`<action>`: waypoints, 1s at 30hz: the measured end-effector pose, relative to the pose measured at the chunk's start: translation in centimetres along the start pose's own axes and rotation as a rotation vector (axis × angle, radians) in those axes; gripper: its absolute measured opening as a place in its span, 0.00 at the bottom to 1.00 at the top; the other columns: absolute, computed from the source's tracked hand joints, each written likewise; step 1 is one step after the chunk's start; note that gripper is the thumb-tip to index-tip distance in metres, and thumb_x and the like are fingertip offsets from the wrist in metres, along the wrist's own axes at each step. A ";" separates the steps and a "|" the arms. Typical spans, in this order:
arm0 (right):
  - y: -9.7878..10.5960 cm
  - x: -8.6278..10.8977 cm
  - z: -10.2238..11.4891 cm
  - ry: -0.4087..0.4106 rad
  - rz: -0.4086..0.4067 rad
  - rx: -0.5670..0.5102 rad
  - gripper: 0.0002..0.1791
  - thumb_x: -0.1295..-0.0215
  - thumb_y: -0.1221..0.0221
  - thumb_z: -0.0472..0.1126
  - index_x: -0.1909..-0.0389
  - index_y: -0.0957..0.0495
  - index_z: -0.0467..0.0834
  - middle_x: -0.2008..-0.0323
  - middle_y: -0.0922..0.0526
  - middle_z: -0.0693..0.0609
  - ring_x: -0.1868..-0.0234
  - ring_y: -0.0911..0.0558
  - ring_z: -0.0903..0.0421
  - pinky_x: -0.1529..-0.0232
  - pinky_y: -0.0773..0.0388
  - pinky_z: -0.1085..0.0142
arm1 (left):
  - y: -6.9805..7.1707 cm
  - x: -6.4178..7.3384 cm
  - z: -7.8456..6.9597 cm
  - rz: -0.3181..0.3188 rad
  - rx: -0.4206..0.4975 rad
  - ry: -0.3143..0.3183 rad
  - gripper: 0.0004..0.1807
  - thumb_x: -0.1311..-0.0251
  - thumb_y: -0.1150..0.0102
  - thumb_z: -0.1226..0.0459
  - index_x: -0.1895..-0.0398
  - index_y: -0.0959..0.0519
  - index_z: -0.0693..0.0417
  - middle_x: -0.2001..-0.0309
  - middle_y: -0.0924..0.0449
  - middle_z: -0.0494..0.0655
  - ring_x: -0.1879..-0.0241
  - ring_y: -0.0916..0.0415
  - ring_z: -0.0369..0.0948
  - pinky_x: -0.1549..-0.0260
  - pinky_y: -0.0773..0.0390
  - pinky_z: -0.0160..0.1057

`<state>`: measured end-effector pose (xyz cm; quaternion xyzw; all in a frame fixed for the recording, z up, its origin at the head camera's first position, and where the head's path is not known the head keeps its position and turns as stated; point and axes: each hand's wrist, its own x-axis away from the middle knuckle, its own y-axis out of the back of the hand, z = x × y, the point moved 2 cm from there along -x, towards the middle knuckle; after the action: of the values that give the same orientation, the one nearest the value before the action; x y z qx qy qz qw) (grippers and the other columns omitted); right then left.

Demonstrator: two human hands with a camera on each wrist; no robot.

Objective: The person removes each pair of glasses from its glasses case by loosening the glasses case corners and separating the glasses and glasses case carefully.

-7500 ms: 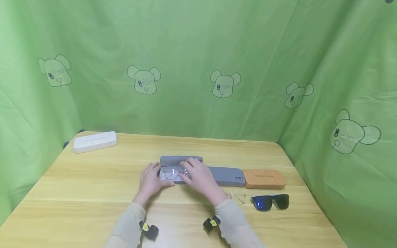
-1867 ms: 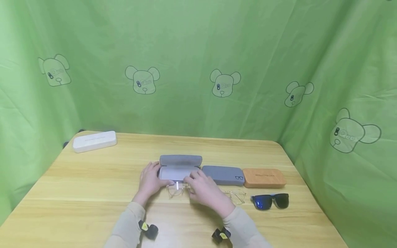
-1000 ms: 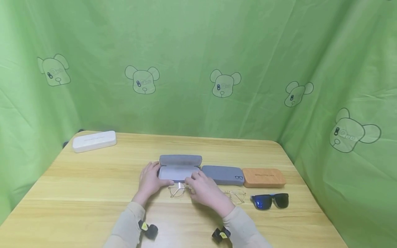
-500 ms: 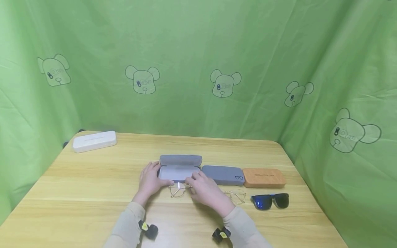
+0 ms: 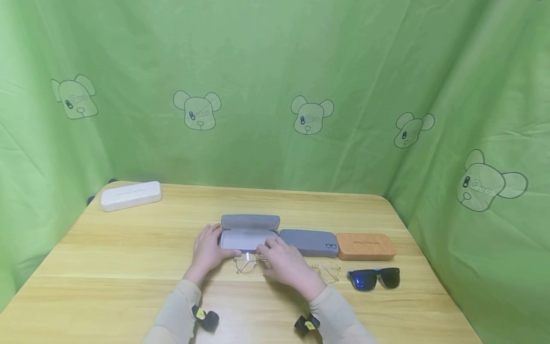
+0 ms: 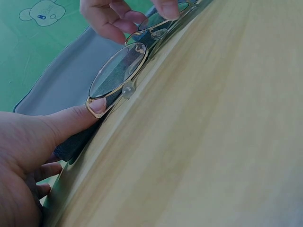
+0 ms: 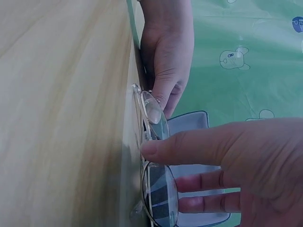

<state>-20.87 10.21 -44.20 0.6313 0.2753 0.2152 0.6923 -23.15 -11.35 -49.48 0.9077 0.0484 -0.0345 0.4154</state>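
An open grey glasses case (image 5: 249, 240) with a pale lining, its lid tipped back, lies at the table's middle. My left hand (image 5: 209, 251) holds its left end, thumb along the front edge and fingers behind. Just in front of the case are thin gold-rimmed eyeglasses (image 5: 246, 263), lenses facing up towards the head camera. My right hand (image 5: 287, 266) pinches them near the bridge; in the right wrist view the thumb (image 7: 184, 147) lies at the bridge, two fingers behind a lens (image 7: 162, 191). The left thumb (image 6: 71, 124) shows behind the other lens (image 6: 116, 71); contact is unclear.
Right of the open case, a closed grey case (image 5: 308, 243) and an orange case (image 5: 365, 247) stand in a row. Before them lie other gold eyeglasses (image 5: 328, 272), partly hidden by my right arm, and dark sunglasses (image 5: 374, 279). A white case (image 5: 131, 196) lies far left.
My right hand has brought the eyeglasses out of the open case to its front. They have turned slightly in the last two seconds. The left hand has stayed on the case.
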 end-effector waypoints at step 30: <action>3.2 -3.5 -2.7 0.039 -0.348 -0.039 0.17 0.37 0.37 0.51 0.55 0.21 0.43 0.61 0.17 0.51 0.58 0.19 0.53 0.56 0.18 0.60 | -0.4 -0.1 -0.1 0.005 0.015 0.010 0.54 0.66 0.22 0.46 0.33 0.32 0.58 0.29 0.36 0.57 0.25 0.50 0.61 0.26 0.57 0.63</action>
<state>-25.11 10.38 -40.78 0.5561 0.3895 0.1096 0.7259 -23.25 -11.03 -49.70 0.9111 0.0479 -0.0292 0.4083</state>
